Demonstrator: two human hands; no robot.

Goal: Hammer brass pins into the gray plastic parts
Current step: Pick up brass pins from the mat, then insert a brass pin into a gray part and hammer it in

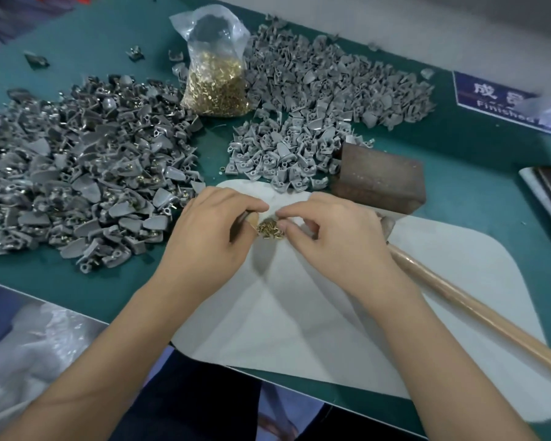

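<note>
In the head view we see our left hand (210, 232) and right hand (328, 240) meeting at the centre of the frame over a pale mat (347, 313) on the green table (458, 148). A small heap of brass pins (269, 231) lies on the mat just between our fingertips; the pins point every which way, so no common axis can be read. Our left fingers are curled, with forefinger and thumb drawn together above the heap, though we cannot tell if they pinch a pin. Our right forefinger and thumb are likewise bent toward the heap, and what they hold is too small to tell. The hammer (458, 300) lies at the right, its wooden handle running from beside our right hand down toward the lower right edge, head end toward the centre. Gray plastic parts sit in a darker pile (86, 173) at the left and a lighter pile (325, 90) at the upper right. A clear bag of pins (218, 81) stands upright between them, and a brown block (379, 176) rests right of centre.
</note>
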